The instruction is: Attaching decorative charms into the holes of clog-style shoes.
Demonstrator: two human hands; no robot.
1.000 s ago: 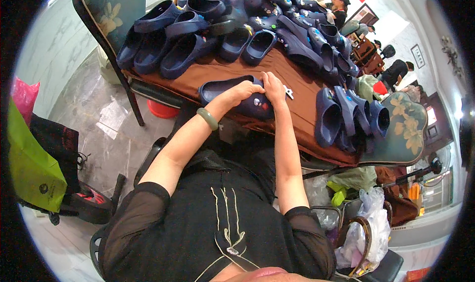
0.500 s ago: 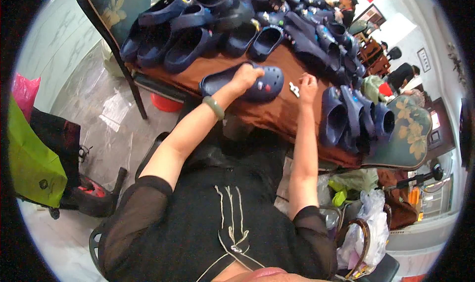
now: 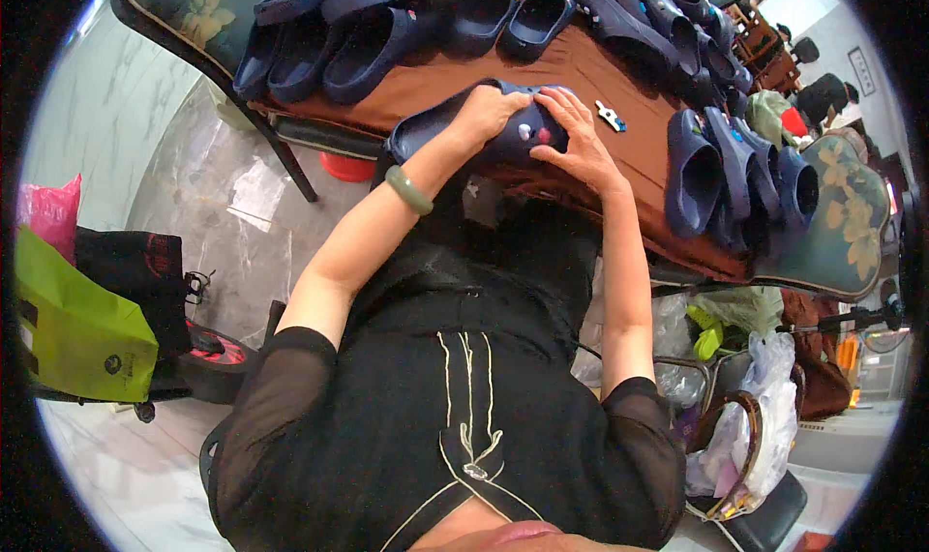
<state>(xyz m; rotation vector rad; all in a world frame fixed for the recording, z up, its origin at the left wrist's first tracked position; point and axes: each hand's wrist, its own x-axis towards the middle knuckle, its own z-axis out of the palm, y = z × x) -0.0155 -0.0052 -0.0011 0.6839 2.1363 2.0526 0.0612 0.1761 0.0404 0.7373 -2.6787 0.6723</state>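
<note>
A dark blue clog [image 3: 423, 134] with holes in its toe is held at the near edge of the brown-covered table. My left hand [image 3: 484, 117] grips it at the edge of the foot opening, fingers partly hidden inside. Around the toe end curls my right hand [image 3: 584, 146], thumb on the near side and fingers on the far side. Between the hands, a white charm [image 3: 524, 131] and a pinkish-red charm [image 3: 543, 137] sit on the clog's upper. A small white piece with a dark end [image 3: 611, 117] lies on the cloth, right of my right hand.
Several blue clogs [image 3: 373, 59] stand along the table's far side, more [image 3: 693, 179] at its right end. Brown cloth [image 3: 581, 63] covers the tabletop. Flowered chair backs [image 3: 832, 213] flank the table. Bags [image 3: 87, 329] are at the left, with plastic bags [image 3: 764, 417] on a chair at the right.
My right hand has moved left from beside the small white piece onto the clog's toe. The left hand keeps its grip. The whole view has shifted, so the table appears higher.
</note>
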